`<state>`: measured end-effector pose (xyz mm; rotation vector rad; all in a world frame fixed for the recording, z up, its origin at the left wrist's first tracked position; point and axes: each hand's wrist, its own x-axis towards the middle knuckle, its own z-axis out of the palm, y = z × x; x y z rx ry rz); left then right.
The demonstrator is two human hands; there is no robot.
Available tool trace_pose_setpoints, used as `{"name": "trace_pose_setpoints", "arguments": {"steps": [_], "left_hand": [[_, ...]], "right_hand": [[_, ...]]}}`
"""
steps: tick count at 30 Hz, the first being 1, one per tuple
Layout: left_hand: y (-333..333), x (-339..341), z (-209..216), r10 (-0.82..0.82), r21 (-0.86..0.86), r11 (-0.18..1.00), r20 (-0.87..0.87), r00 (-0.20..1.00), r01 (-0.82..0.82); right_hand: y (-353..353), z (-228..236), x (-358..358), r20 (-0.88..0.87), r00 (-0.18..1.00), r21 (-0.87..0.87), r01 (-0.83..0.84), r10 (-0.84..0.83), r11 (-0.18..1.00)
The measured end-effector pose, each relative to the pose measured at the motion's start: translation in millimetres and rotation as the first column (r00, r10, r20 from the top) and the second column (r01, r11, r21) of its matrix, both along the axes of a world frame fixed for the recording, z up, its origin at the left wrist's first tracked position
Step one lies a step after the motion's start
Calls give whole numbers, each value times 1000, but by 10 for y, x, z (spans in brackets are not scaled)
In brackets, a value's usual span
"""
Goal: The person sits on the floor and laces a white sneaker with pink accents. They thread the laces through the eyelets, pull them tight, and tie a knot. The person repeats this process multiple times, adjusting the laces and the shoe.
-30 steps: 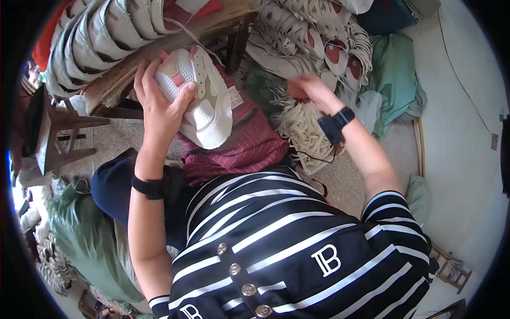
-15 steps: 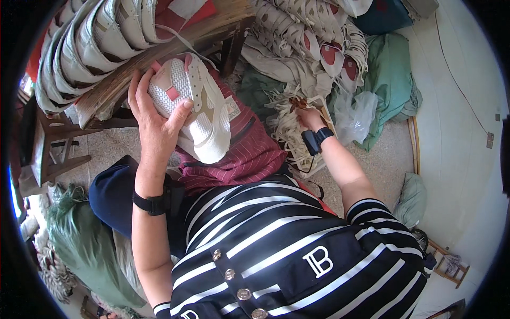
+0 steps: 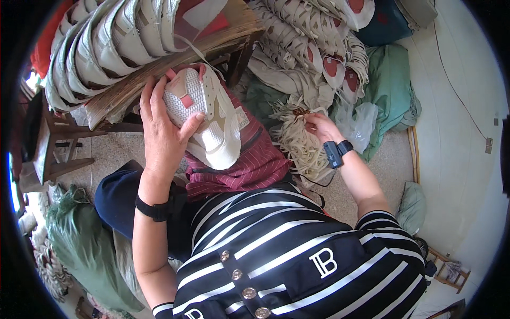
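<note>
My left hand (image 3: 167, 119) is closed round a white mesh shoe upper (image 3: 199, 101) with beige and pink patches. Its thumb presses the side near the eyelets, and the toe points toward me. The shoe upper lies above the maroon striped cloth (image 3: 241, 173) on my lap. Off to the right, my right hand (image 3: 321, 127) pinches the top of a bundle of cream shoelaces (image 3: 303, 149). Something brown (image 3: 300, 111) shows at the top of that bundle, too small to make out. The laces spread downward from the fingertips.
A worn wooden bench (image 3: 175, 58) at the upper left carries a row of nested shoe uppers (image 3: 114, 48). More uppers (image 3: 308, 42) are heaped at the far side. A clear plastic bag (image 3: 357, 125) and green sacks (image 3: 390, 80) lie to the right, beside the pale wall.
My right hand has drawn back to the right and turned, with the laces now fanned over the tray edge that showed before. The left hand and shoe upper shifted slightly right in view.
</note>
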<state>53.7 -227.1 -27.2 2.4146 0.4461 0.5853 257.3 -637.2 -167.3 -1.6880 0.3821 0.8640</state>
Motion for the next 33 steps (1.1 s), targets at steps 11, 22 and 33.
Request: {"name": "trace_pose_setpoints", "arguments": {"steps": [11, 22, 33], "left_hand": [[-498, 30, 617, -399, -656, 559, 323, 858, 507], [-124, -615, 568, -333, -551, 786, 6, 943, 281], [-420, -440, 563, -269, -774, 620, -55, 962, 130]], "right_hand": [[1654, 2311, -573, 156, 815, 397, -568, 557, 720], [1873, 2543, -222, 780, -96, -623, -217, 619, 751], [2185, 2296, 28, 694, -381, -719, -329, 611, 612]]}}
